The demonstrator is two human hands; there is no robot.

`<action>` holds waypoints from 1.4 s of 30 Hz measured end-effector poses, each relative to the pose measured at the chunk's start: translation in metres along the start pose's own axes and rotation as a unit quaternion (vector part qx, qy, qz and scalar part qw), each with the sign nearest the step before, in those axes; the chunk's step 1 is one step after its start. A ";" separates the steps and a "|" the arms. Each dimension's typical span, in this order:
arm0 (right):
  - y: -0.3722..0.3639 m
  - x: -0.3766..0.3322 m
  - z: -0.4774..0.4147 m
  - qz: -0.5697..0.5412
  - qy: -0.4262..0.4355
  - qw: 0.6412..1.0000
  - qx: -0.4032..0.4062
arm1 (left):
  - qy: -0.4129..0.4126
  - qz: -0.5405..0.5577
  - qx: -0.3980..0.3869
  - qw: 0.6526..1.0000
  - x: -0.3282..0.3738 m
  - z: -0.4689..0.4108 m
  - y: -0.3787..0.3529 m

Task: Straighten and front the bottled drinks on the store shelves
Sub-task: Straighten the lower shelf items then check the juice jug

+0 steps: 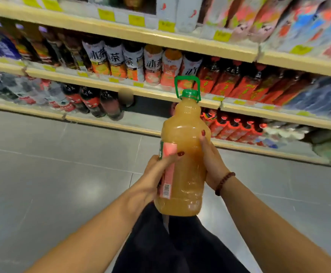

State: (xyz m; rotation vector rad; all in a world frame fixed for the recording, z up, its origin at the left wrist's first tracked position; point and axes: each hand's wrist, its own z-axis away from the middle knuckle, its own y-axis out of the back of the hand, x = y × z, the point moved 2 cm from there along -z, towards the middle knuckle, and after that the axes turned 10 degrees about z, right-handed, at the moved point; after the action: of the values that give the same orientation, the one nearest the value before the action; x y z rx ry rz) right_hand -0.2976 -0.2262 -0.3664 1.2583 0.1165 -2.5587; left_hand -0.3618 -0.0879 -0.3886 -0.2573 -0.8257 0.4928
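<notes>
Shelving is running across the far side of the scene, with rows of bottled drinks standing on every level. A dark gap is showing on the lowest shelf, just left of centre. Grey floor is lying between the shelves and the person.

Near the middle, clear of every shelf, a large juice bottle is hanging upright in the air between both hands. It is nearly full of cloudy orange liquid, so it is probably weighing a good deal and sloshing when tipped. The smooth plastic wall is likely giving a little under pressure and sliding easily against the skin.

The left hand is wrapping the left side, its fingers curling over the label. The right hand is cupping the right side, its fingers pressing against the wall.

A green carry handle is standing up over the cap. It is looking like the surest hold for one hand, with the other supporting the base.
</notes>
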 end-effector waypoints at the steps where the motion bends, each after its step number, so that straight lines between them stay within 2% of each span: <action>1: 0.008 0.000 0.005 -0.001 0.005 1.000 0.007 | 0.003 -0.014 -0.007 1.000 -0.001 -0.001 -0.009; 8: 0.128 0.024 0.059 -0.117 0.039 0.983 0.138 | 0.052 -0.107 -0.123 0.985 -0.033 -0.005 -0.128; 15: 0.274 0.064 0.116 -0.153 0.044 0.965 0.207 | 0.083 -0.143 -0.176 0.970 -0.103 -0.003 -0.274; 21: 0.394 0.095 0.169 -0.201 0.036 0.943 0.262 | 0.114 -0.194 -0.263 0.938 -0.166 0.000 -0.396; 28: 0.510 0.123 0.208 -0.274 0.055 0.896 0.346 | 0.130 -0.271 -0.325 0.897 -0.220 -0.014 -0.526; 34: 0.622 0.135 0.211 -0.309 0.069 0.850 0.420 | 0.175 -0.306 -0.401 0.845 -0.262 -0.057 -0.642; 37: 0.688 0.136 0.204 -0.325 0.071 0.826 0.455 | 0.183 -0.320 -0.402 0.838 -0.281 -0.087 -0.709; 42: 0.787 0.129 0.201 -0.364 0.077 0.792 0.485 | 0.224 -0.343 -0.433 0.803 -0.310 -0.126 -0.819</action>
State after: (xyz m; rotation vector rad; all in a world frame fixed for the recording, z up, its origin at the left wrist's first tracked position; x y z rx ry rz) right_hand -0.2976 -1.0459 -0.3025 2.0785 -1.0138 -3.2849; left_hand -0.1846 -0.9534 -0.3384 -0.8437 -0.5664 -0.6612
